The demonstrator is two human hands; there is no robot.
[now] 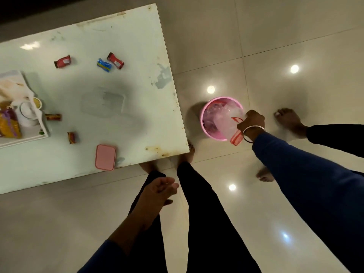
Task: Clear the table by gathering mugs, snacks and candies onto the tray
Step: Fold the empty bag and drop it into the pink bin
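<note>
From the head view, your right hand (251, 123) is pinching a clear plastic bag (228, 123) over the pink bin (204, 123) — your left hand (159, 191) is hanging relaxed. Candies (62, 61) are lying scattered on the table (137, 46), beside the tray (42, 134) — light, crinkly, probably slippery; pinch them mid-wrapper.

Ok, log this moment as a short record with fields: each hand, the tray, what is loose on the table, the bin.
right hand: grips a clear plastic wrapper with red trim over the pink bin
left hand: relaxed, holds nothing, off the table
tray: at the table's left edge, holding a mug and yellow snack packs
loose on table: two red candies, one blue candy, two small packets, pink box
bin: on the floor beside the table, plastic inside
</note>
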